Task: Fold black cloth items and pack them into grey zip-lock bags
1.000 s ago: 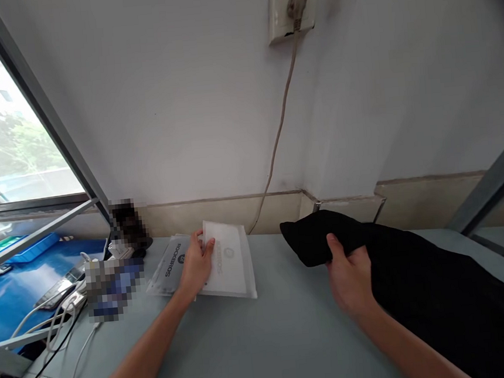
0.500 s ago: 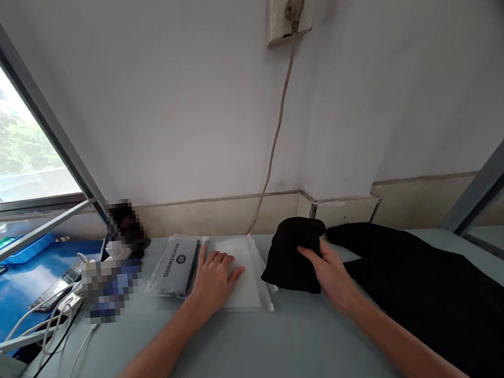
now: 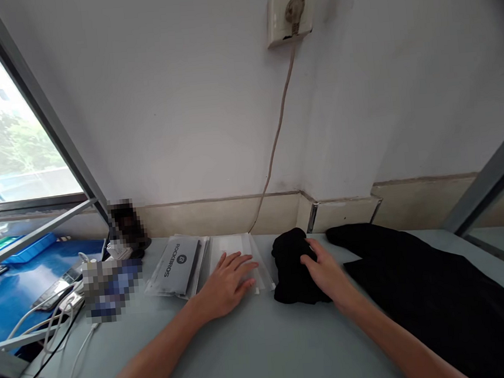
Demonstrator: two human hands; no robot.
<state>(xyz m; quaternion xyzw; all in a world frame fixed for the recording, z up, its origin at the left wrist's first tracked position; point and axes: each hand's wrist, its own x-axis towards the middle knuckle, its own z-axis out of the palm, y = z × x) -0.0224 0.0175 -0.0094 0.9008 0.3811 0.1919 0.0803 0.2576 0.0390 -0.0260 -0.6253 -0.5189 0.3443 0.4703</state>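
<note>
My left hand (image 3: 229,282) rests with its fingers spread over clear zip bags (image 3: 263,270) on the grey tabletop. Left of that hand lies a stack of plastic packs; the top one holds a grey ROCKBROS card (image 3: 177,266). My right hand (image 3: 325,268) grips a folded black cloth item (image 3: 292,268), thumb and fingers closed on its right side. The bundle is low at the table beside the clear bags; its exact kind is hidden by the folding. Further right a large black garment (image 3: 423,280) is spread out, its shape only partly visible.
White cables and a power strip (image 3: 73,296) lie at the left, near a blurred-out blue item (image 3: 115,289). Metal frame bars (image 3: 489,174) slant at both sides. A cord (image 3: 279,128) runs down the wall from a socket (image 3: 293,9) to behind the table.
My right hand has lowered the black bundle, which is now more bunched up. My left hand has slid right across the clear bags, and their near edge has moved back.
</note>
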